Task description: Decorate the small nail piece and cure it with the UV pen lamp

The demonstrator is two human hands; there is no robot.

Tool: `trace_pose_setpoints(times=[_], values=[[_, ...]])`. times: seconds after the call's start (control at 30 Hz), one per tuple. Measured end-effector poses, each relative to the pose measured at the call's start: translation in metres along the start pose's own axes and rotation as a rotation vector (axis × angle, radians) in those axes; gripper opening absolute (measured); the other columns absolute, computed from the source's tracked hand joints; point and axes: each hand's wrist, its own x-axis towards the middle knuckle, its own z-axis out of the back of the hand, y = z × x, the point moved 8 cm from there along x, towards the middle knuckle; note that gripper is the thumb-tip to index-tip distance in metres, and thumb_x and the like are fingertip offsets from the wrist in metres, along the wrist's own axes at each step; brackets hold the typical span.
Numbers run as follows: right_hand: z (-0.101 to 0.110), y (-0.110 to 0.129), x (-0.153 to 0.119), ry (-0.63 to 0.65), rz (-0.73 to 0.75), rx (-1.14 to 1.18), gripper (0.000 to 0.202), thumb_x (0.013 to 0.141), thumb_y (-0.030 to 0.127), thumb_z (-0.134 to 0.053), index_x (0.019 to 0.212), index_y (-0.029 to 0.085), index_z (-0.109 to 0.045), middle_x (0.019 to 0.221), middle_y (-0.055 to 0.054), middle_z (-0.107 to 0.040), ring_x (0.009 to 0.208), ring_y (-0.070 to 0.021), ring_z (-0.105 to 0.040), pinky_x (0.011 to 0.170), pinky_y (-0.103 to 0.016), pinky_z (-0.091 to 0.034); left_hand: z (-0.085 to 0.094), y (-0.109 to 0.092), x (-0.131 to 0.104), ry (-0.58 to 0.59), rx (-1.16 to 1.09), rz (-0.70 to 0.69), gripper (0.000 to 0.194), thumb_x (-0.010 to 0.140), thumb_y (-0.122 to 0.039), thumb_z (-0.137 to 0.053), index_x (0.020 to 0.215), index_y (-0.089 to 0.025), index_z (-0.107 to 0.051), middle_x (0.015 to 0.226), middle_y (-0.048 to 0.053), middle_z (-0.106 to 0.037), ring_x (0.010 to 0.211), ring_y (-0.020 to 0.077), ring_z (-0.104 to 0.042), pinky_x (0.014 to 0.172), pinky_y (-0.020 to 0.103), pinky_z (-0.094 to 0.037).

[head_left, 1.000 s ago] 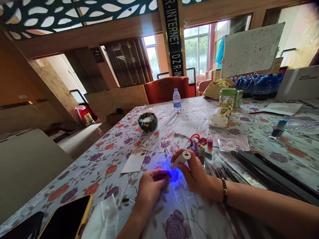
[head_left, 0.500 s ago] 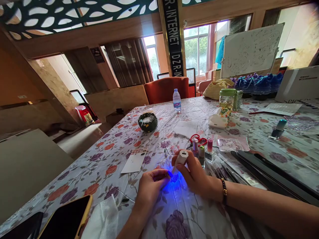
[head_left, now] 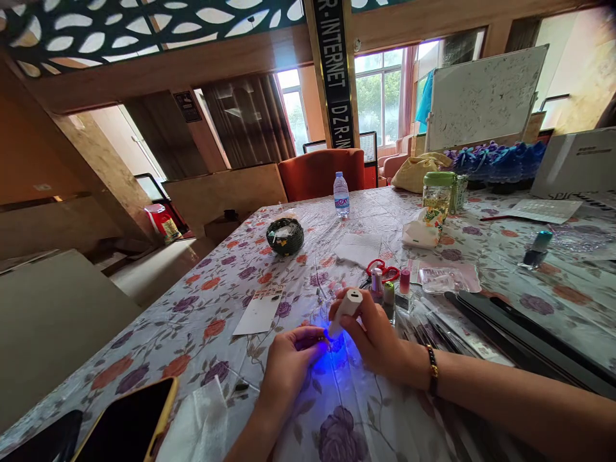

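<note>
A white handheld UV lamp (head_left: 347, 312) is in my right hand (head_left: 373, 337), its fingers wrapped round the body. The lamp tilts down to the left and throws blue-violet light over the fingertips of my left hand (head_left: 289, 356) and the cloth below. My left fingers are pinched together around something small and dark, too small to make out. The lamp's tip is close beside that pinch. Just behind my right hand stand several nail polish bottles, one with a pink cap (head_left: 405, 280). Red-handled scissors (head_left: 384, 269) lie behind them.
A white card (head_left: 260, 313) lies left of my hands, with a dark woven basket (head_left: 285, 237) beyond. A water bottle (head_left: 341, 196) stands farther back. Thin tools and a black case (head_left: 520, 327) lie right, near my forearm. A yellow-edged phone (head_left: 128, 423) and tissue (head_left: 195, 423) are front left.
The lamp has moved slightly left and down, closer to my left fingertips. Its blue light now falls more on them. My left hand has hardly moved.
</note>
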Motion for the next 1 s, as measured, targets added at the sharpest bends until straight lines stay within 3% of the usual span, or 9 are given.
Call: trace_pose_setpoints(times=[0.23,0.37,0.5,0.67,0.83,1.0], values=[[0.0035,0.0037,0.0012,-0.050,0.043,-0.007,0.016,0.089,0.025,-0.033,0.104,0.020,-0.033,0.089,-0.006,-0.055,0.079,-0.0180,-0.054,0.075,-0.034,-0.042,0.0008,0.0004,0.0004,-0.002,0.030,0.009,0.025,0.049,-0.022,-0.070,0.073,-0.013,-0.067,0.066,0.005,-0.067,0.061,0.0159,-0.060,0.058,0.024,-0.046],[0.0011,0.0031,0.0017,-0.023,0.040,-0.026,0.016,0.088,0.025,-0.035,0.102,0.019,-0.034,0.085,-0.005,-0.056,0.073,-0.0176,-0.055,0.072,-0.033,-0.044,0.0006,0.0003,0.0012,0.000,-0.001,-0.006,0.025,0.048,-0.021,-0.070,0.071,-0.014,-0.066,0.067,0.004,-0.067,0.067,0.0165,-0.061,0.063,0.024,-0.047],[0.0056,0.0069,0.0017,-0.080,0.072,-0.029,0.016,0.088,0.023,-0.032,0.103,0.019,-0.033,0.086,-0.006,-0.055,0.077,-0.0183,-0.054,0.073,-0.034,-0.043,0.0006,0.0039,0.0020,0.000,0.004,0.011,0.023,0.050,-0.023,-0.069,0.071,-0.014,-0.066,0.066,0.005,-0.067,0.061,0.0148,-0.060,0.058,0.023,-0.046],[0.0013,0.0074,0.0021,-0.022,0.070,-0.019,0.015,0.087,0.022,-0.034,0.102,0.020,-0.033,0.083,-0.005,-0.055,0.073,-0.0181,-0.054,0.072,-0.034,-0.044,-0.0003,0.0019,0.0016,0.014,-0.016,-0.008,0.027,0.048,-0.025,-0.071,0.072,-0.014,-0.065,0.068,0.005,-0.067,0.064,0.0165,-0.061,0.059,0.024,-0.046],[0.0058,0.0061,0.0027,-0.080,0.048,-0.010,0.014,0.087,0.021,-0.033,0.101,0.021,-0.034,0.085,-0.005,-0.054,0.076,-0.0181,-0.054,0.071,-0.034,-0.044,-0.0002,0.0000,0.0003,0.014,0.009,-0.009,0.024,0.051,-0.025,-0.069,0.072,-0.015,-0.065,0.067,0.005,-0.067,0.060,0.0143,-0.060,0.056,0.023,-0.045],[0.0034,0.0083,0.0035,-0.049,0.058,-0.034,0.012,0.087,0.022,-0.034,0.098,0.020,-0.035,0.083,-0.005,-0.054,0.075,-0.0179,-0.054,0.072,-0.034,-0.044,-0.0016,-0.0016,-0.0013,0.026,0.007,0.001,0.026,0.050,-0.026,-0.069,0.072,-0.014,-0.065,0.067,0.005,-0.067,0.060,0.0151,-0.060,0.054,0.023,-0.045]])
